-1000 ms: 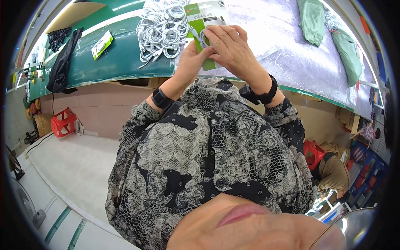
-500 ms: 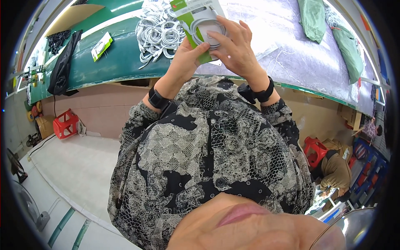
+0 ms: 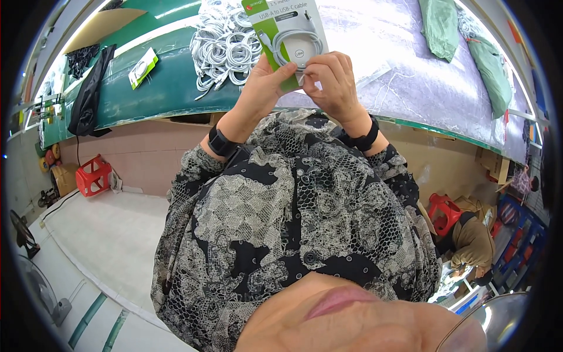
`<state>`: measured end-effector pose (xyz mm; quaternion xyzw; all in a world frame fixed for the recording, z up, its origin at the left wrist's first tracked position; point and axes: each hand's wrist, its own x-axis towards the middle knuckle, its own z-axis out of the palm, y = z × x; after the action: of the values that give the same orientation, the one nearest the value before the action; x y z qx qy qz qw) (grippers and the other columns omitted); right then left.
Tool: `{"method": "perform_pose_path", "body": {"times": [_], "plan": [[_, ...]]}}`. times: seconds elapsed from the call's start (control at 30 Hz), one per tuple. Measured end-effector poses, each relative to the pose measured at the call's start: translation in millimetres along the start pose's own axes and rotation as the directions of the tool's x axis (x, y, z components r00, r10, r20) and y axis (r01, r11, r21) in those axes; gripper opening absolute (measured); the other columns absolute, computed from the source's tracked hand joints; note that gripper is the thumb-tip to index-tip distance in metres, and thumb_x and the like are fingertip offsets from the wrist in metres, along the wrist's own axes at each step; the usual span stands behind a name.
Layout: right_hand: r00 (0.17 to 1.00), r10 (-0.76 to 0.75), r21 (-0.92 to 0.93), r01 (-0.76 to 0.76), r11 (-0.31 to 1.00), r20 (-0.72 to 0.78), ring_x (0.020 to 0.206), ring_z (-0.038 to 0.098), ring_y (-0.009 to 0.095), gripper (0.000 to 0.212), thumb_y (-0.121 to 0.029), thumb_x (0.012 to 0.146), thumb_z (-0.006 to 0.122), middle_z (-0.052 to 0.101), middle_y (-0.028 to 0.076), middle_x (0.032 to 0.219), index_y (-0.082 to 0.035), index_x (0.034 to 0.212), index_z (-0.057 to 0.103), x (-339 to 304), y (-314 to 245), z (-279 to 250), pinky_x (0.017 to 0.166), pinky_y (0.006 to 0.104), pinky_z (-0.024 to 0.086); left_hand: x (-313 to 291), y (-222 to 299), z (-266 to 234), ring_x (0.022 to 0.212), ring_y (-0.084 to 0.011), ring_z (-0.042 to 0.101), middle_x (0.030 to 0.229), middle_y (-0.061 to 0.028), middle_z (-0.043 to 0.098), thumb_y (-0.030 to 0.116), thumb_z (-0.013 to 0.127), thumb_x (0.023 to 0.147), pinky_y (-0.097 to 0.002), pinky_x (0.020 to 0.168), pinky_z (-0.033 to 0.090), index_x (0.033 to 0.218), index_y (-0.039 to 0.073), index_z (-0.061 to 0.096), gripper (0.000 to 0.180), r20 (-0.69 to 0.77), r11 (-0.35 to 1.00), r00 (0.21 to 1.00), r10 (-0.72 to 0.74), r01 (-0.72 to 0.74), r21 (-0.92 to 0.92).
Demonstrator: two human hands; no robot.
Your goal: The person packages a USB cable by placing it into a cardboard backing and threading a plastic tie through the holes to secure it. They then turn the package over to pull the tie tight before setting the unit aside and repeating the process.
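Note:
My left hand (image 3: 262,86) grips a green and white packaging card (image 3: 282,27) by its lower left, thumb across the front. A white coiled charging cable (image 3: 319,40) lies on the front of the card, with its connectors showing near the top and left. At the card's lower right, just under the coil, the fingers of my right hand (image 3: 335,82) are curled and pinched together. Whatever is between those fingertips is too small to name. Left of the card, a heap of white coiled cables (image 3: 220,44) covers part of the table.
On the green tabletop (image 3: 114,88), another carded cable (image 3: 143,67) lies to the left, near a black cloth-like bundle (image 3: 91,94). Green bags (image 3: 438,29) rest at the far right. Red stools (image 3: 94,176) stand below on both sides. A person (image 3: 472,243) is at lower right.
My right hand has moved down from over the coil to the card's lower right edge, its spread fingers now curled into a pinch. The card faces me more squarely.

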<state>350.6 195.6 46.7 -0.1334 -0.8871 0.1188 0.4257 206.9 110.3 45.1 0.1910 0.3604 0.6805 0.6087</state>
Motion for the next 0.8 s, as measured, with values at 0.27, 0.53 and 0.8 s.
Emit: {"method": "perform_pose_path", "body": {"times": [0.27, 0.53, 0.8], "plan": [[0.992, 0.030, -0.005, -0.030, 1.000, -0.124, 0.089, 0.053, 0.026, 0.025, -0.004, 0.062, 0.068, 0.057, 0.004, 0.093, -0.009, 0.084, 0.058, 1, -4, 2, 0.084, 0.0366, 0.041, 2, -6, -1, 0.094, -0.0179, 0.061, 0.101, -0.0062, 0.064, -0.003, 0.060, 0.083, -0.0277, 0.080, 0.051, 0.108, 0.005, 0.058, 0.027, 0.023, 0.881, 0.945, 0.327, -0.313, 0.354], [0.953, 0.294, 0.512, -0.286, 0.810, 0.069, 0.104, 0.051, 0.022, 0.036, -0.016, 0.074, 0.070, 0.053, 0.006, 0.108, -0.007, 0.105, 0.053, -36, 5, 9, 0.094, 0.0356, 0.041, -4, 28, 20, 0.092, -0.0272, 0.063, 0.102, -0.0129, 0.060, -0.002, 0.064, 0.074, -0.0308, 0.077, 0.054, 0.097, 0.007, 0.066, 0.025, 0.611, 0.017, 0.527, 0.591, -0.765, 0.644], [0.830, 0.550, 0.921, -0.284, 0.265, 0.098, 0.110, 0.047, 0.019, 0.045, -0.019, 0.082, 0.066, 0.048, 0.010, 0.118, -0.004, 0.117, 0.044, -20, -25, -32, 0.096, 0.0330, 0.041, 0, 47, 30, 0.097, -0.0311, 0.062, 0.103, -0.0128, 0.058, 0.001, 0.067, 0.071, -0.0334, 0.080, 0.054, 0.099, 0.009, 0.067, 0.029, 0.749, -0.151, 0.397, 0.530, -0.825, 0.544]]}}
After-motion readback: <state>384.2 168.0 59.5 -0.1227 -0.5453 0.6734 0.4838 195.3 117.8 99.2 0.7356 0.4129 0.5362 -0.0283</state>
